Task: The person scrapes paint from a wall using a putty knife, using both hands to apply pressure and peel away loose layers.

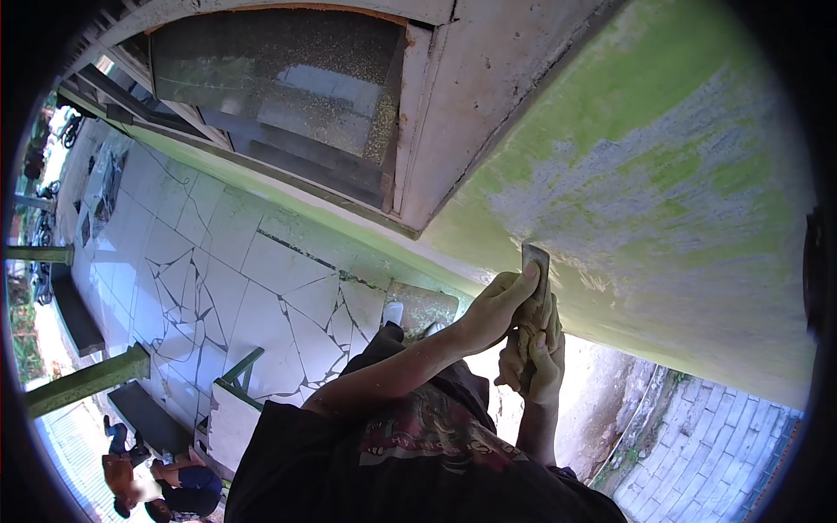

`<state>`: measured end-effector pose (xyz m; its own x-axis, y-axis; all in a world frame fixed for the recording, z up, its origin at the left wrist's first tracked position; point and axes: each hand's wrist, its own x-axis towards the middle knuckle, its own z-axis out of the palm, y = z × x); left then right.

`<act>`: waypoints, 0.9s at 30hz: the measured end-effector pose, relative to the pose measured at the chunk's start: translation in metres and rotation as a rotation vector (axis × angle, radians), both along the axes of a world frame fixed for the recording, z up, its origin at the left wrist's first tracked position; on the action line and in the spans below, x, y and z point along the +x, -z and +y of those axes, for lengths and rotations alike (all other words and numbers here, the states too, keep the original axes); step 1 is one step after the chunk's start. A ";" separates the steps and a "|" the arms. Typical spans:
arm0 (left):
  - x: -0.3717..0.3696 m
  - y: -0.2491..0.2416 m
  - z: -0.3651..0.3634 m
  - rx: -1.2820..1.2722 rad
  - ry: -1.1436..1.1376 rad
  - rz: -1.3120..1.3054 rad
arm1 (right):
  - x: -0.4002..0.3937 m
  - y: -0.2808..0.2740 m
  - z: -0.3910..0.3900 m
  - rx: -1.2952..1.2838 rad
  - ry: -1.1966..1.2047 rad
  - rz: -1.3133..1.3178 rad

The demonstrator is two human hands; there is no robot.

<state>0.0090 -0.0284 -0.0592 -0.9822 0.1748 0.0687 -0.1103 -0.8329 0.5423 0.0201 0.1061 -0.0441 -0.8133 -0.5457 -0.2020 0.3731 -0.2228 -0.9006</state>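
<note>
Both of my hands are closed together on a flat, narrow scraper [537, 259], whose grey-brown blade end sticks out above the fingers. My left hand [501, 307] grips it nearer the blade, with the thumb laid along its flat side. Just below, my right hand [542, 362] wraps around the lower part, so the handle is mostly hidden. The blade's tip is at the green wall [602, 157] and appears to touch it. Around it, the wall's paint is rubbed away in pale grey-white patches.
A window [288, 96] with a pale frame is set in the wall at upper left. Cracked tiles cover the floor [235, 261]. Green posts [87, 381] and dark benches stand at left, with two people [166, 484] at lower left. Grey paving [715, 444] lies at lower right.
</note>
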 end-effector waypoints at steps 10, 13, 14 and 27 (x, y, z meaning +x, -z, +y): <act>0.004 -0.006 -0.003 0.232 -0.053 0.013 | 0.002 -0.005 -0.007 0.054 -0.034 0.031; 0.006 -0.012 -0.005 0.217 -0.089 0.018 | 0.003 -0.002 -0.006 0.061 -0.012 0.059; 0.006 -0.014 -0.007 0.217 -0.095 0.023 | 0.004 0.002 -0.007 0.092 -0.009 0.118; 0.005 -0.020 0.006 0.234 -0.223 -0.016 | 0.006 0.004 0.002 0.178 0.011 0.144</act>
